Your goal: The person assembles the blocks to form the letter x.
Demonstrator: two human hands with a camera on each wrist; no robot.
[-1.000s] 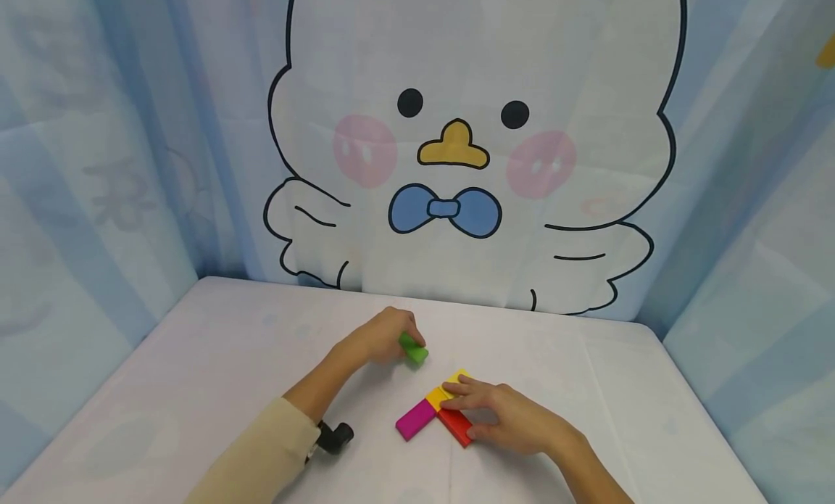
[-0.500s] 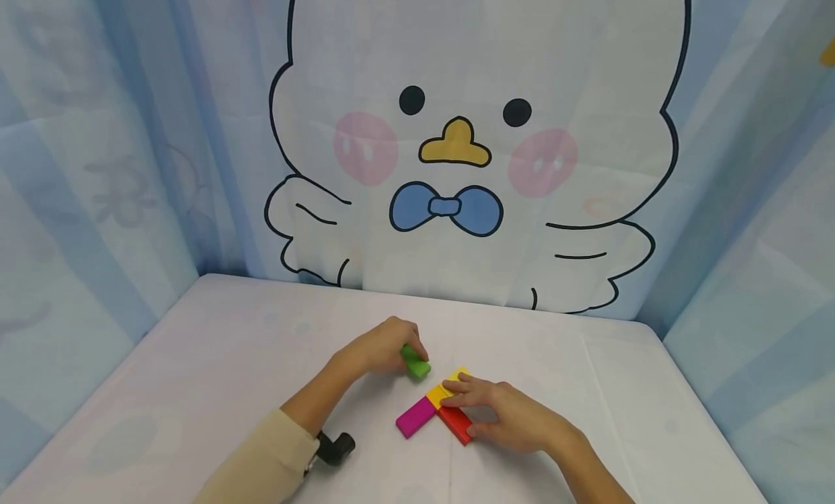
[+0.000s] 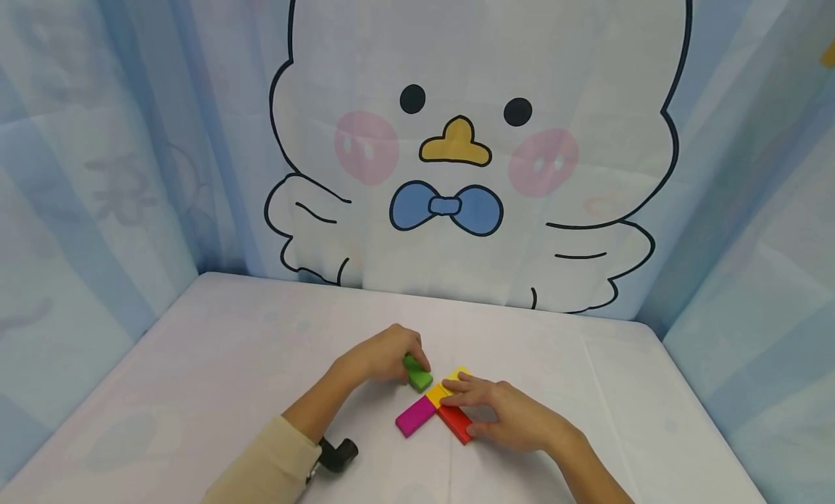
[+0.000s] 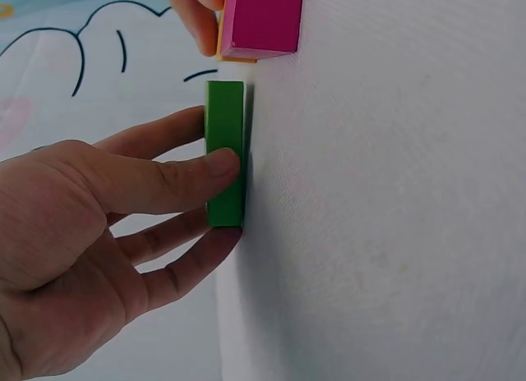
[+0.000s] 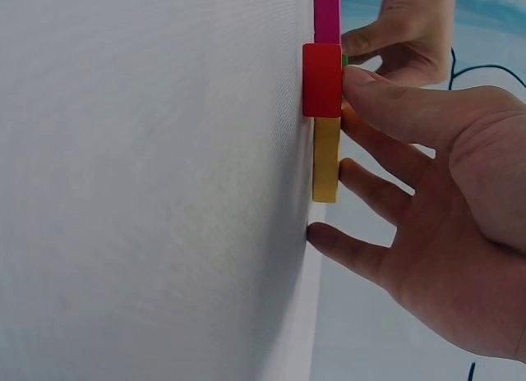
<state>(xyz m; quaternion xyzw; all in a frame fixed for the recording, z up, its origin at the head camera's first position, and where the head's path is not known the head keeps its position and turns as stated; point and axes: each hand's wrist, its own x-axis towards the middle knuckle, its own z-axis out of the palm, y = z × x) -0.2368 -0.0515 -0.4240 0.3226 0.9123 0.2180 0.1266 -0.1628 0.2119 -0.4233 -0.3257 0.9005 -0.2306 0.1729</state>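
Note:
My left hand [image 3: 386, 353] pinches a green block [image 3: 418, 374] between thumb and fingers; in the left wrist view the thumb lies across the green block [image 4: 224, 118], close to the tabletop. A small gap separates it from a flat cluster: a magenta block [image 3: 415, 417], yellow pieces [image 3: 435, 396] in the middle and a red block [image 3: 453, 421]. The right hand [image 3: 518, 417] rests on that cluster with fingers spread. Its thumb touches the red block [image 5: 322, 81], and its fingertips touch the yellow part [image 5: 325, 163]. The right hand covers part of the yellow.
A white cloth covers the table [image 3: 222, 373]. Behind it hangs a curtain [image 3: 313, 127] printed with a cartoon bird. A black wrist camera [image 3: 339, 455] sits under the left sleeve [image 3: 267, 464].
My left hand has brought the green block down and nearer to the yellow pieces. The right hand and the cluster have stayed in place.

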